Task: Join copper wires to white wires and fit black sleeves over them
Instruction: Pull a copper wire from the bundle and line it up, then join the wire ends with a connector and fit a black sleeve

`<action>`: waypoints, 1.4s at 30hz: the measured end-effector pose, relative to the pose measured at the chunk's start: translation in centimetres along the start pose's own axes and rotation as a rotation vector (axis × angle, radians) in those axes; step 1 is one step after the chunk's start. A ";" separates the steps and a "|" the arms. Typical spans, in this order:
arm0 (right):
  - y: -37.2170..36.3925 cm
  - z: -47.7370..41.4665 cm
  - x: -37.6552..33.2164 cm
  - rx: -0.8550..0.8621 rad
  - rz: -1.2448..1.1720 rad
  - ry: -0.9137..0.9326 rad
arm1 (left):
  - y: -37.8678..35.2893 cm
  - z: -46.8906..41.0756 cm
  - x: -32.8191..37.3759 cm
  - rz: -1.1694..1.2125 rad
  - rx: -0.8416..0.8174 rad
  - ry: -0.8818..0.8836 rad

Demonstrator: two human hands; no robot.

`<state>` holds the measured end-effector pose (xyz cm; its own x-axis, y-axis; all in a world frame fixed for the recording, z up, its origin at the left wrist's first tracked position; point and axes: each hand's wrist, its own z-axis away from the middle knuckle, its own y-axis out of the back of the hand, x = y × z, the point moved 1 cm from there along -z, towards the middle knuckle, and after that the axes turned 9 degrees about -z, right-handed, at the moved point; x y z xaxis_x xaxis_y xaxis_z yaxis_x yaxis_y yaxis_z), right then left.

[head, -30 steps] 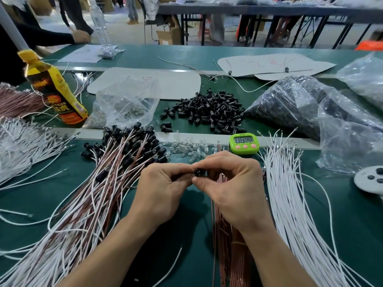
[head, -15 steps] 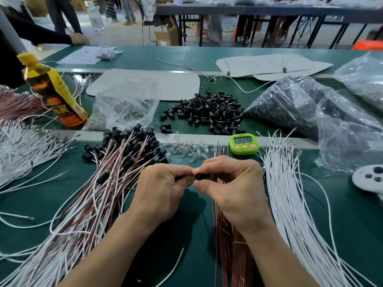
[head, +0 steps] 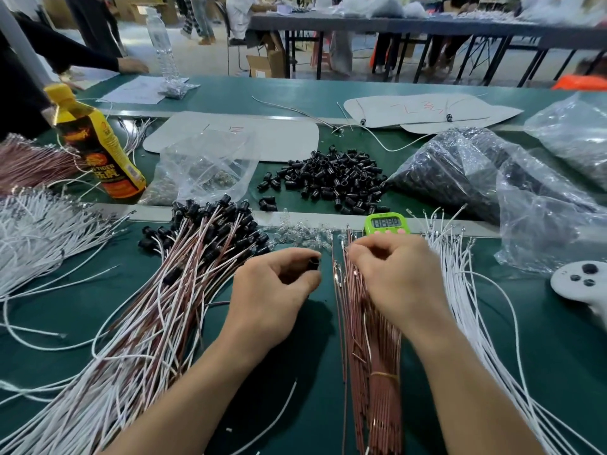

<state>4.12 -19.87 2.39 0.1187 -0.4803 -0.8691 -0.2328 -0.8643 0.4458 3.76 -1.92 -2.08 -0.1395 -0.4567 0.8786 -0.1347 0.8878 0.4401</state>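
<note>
My left hand (head: 272, 297) pinches a black sleeve (head: 314, 262) between thumb and fingers, just left of the copper wire bundle (head: 371, 356). My right hand (head: 394, 274) lies over the far end of that bundle with its fingers curled down onto the wire tips; whether it holds a wire is hidden. White wires (head: 466, 307) fan out to the right of it. A pile of joined wires with black sleeves (head: 164, 307) lies to the left. Loose black sleeves (head: 331, 178) are heaped further back.
A green timer (head: 386, 223) stands behind my right hand, with small clear parts (head: 302, 234) beside it. A yellow bottle (head: 95, 146) and a clear bag (head: 203, 169) stand back left, dark filled bags (head: 460, 172) back right, a white controller (head: 581, 284) at the right edge.
My hands have parted. The right hand let go of the sleeve and moved right onto the copper bundle's tips; the left hand keeps the black sleeve.
</note>
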 end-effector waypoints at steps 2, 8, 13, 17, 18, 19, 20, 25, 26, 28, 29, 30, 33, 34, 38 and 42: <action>2.5 -0.9 -0.5 -0.092 0.348 -0.129 | 0.1 0.0 -0.2 -0.001 0.021 0.040; 7.2 1.0 -0.2 -0.283 1.014 -0.385 | 0.0 -0.7 -0.6 0.187 0.020 0.191; 7.1 2.2 1.2 -0.337 0.986 -0.335 | -0.4 -0.9 -0.9 0.207 -0.034 0.186; 7.7 1.7 2.4 -0.338 0.941 -0.293 | -0.5 -1.0 -1.2 0.196 -0.065 0.175; 8.0 1.5 2.5 -0.334 0.905 -0.296 | -0.5 -1.0 -1.2 0.201 -0.068 0.176; 8.3 1.2 2.6 -0.319 0.839 -0.297 | -0.5 -1.0 -1.2 0.206 -0.069 0.176; 8.6 1.0 2.6 -0.294 0.750 -0.300 | -0.5 -0.9 -1.2 0.209 -0.072 0.174; 9.5 0.5 2.3 -0.223 0.642 -0.279 | -0.4 -0.8 -1.0 0.188 -0.093 0.175; 9.7 0.5 2.0 -0.200 0.629 -0.281 | -0.4 -0.8 -0.9 0.185 -0.095 0.176; 10.2 0.3 1.4 -0.007 0.492 -0.227 | -0.4 -0.8 -0.8 0.176 -0.091 0.173; 10.4 0.4 1.1 0.147 0.390 -0.180 | -0.4 -0.8 -0.8 0.170 -0.091 0.170; 10.4 0.3 0.9 0.281 0.279 -0.147 | -0.4 -0.8 -0.7 0.165 -0.091 0.167; 9.0 0.2 0.7 0.325 -0.112 -0.242 | -0.4 -0.6 -0.7 0.166 -0.086 0.161; 8.5 0.3 0.5 0.348 -0.263 -0.268 | -0.4 -0.6 -0.7 0.167 -0.086 0.158; 8.1 0.3 -1.3 0.591 -0.730 -0.070 | -0.3 -0.5 -0.4 0.176 -0.073 0.132; 5.4 -0.7 -2.0 0.283 -0.748 -0.265 | -0.2 -0.3 0.0 0.186 -0.081 0.089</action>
<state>3.32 -23.70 6.67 0.1155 0.2857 -0.9513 -0.4202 -0.8538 -0.3074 4.08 -2.05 -2.15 -0.0672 -0.2810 0.9574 -0.0346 0.9596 0.2792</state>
